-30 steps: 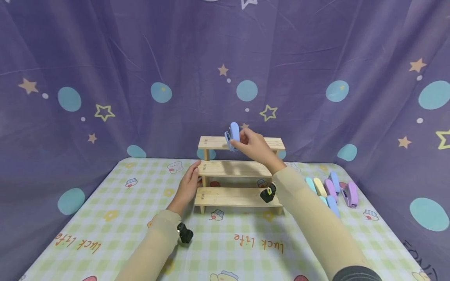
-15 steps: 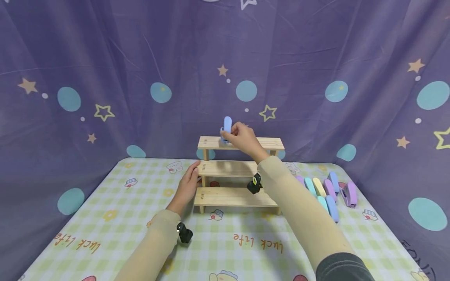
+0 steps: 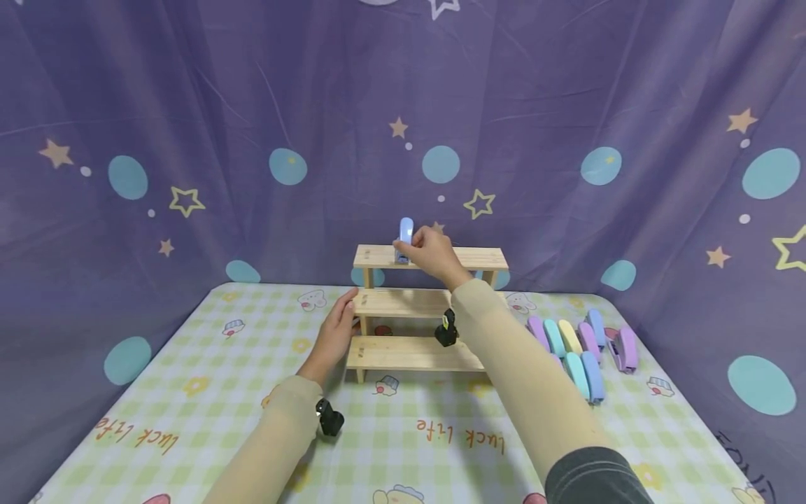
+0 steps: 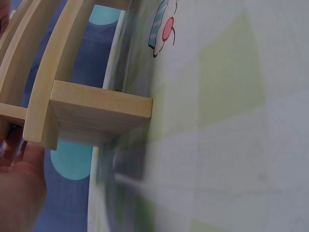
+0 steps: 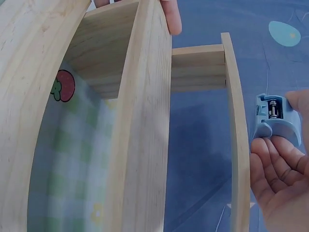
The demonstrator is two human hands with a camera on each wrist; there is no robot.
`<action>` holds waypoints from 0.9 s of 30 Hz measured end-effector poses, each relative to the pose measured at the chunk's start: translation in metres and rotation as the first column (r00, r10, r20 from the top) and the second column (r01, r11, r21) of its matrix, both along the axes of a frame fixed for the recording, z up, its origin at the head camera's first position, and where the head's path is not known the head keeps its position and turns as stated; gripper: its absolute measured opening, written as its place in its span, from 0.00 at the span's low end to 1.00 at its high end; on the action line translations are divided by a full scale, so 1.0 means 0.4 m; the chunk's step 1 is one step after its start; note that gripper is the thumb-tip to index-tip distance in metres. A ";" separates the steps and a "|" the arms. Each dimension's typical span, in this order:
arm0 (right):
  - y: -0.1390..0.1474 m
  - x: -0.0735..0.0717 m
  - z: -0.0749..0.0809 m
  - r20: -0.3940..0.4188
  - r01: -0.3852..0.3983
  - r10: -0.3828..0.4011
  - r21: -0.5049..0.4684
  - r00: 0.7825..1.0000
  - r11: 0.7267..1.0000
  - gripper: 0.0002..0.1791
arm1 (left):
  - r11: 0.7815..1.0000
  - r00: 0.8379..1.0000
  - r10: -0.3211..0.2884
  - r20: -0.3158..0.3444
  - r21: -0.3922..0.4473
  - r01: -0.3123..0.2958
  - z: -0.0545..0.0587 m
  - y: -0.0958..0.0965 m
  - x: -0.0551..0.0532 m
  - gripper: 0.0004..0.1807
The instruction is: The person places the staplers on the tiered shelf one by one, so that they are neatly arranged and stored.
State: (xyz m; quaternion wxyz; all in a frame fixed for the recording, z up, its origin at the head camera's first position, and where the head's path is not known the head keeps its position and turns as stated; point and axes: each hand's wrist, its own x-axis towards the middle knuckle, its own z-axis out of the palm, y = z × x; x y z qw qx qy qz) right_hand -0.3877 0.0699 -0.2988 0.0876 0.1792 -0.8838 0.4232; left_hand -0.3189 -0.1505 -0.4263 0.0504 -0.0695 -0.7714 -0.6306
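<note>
A three-tier wooden shelf [image 3: 403,353] stands on the table. My left hand [image 3: 335,334] grips the left end of its middle tier; in the right wrist view a fingertip [image 5: 172,17] lies over that board, with other fingers on its far side. My right hand [image 3: 434,253] pinches a light blue stapler [image 3: 406,229] at the top tier, left of its middle. The stapler points away from me, its base at the board. Seen from the right wrist, the stapler's [image 5: 277,116] end shows a metal spring part, with thumb and fingers on either side.
Right of the shelf lies a group of several staplers, among them a yellow one [image 3: 569,337], a teal one [image 3: 576,374], a blue one [image 3: 592,376] and a purple one [image 3: 626,349]. A checked cloth [image 3: 208,420] covers the table. A purple patterned curtain [image 3: 352,91] hangs behind.
My right hand has moved left and brought the blue stapler from above the top tier down to its board. My left hand has stayed at the shelf's left end.
</note>
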 end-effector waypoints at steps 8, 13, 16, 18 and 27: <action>-0.020 -0.003 -0.008 0.010 0.040 -0.040 0.023 0.999 0.999 0.21 | 1.000 1.000 0.004 -0.028 -0.008 -0.004 -0.009 -0.002 -0.001 0.26; -0.029 -0.004 -0.013 0.001 0.065 -0.065 0.027 0.998 0.997 0.21 | 1.000 0.999 0.018 -0.051 -0.011 -0.019 -0.013 -0.001 0.003 0.26; -0.032 -0.002 -0.015 0.013 0.074 -0.074 0.027 0.997 0.997 0.22 | 1.000 0.998 0.024 -0.055 -0.012 -0.024 -0.013 0.000 0.004 0.26; -0.033 0.001 -0.016 0.028 0.082 -0.083 0.029 0.996 0.996 0.22 | 1.000 0.999 0.028 -0.047 -0.012 -0.028 -0.013 0.001 0.003 0.25; -0.033 0.000 -0.017 0.045 0.093 -0.095 0.045 0.994 0.995 0.24 | 1.000 1.000 0.006 -0.019 -0.017 -0.007 0.052 0.014 0.047 0.26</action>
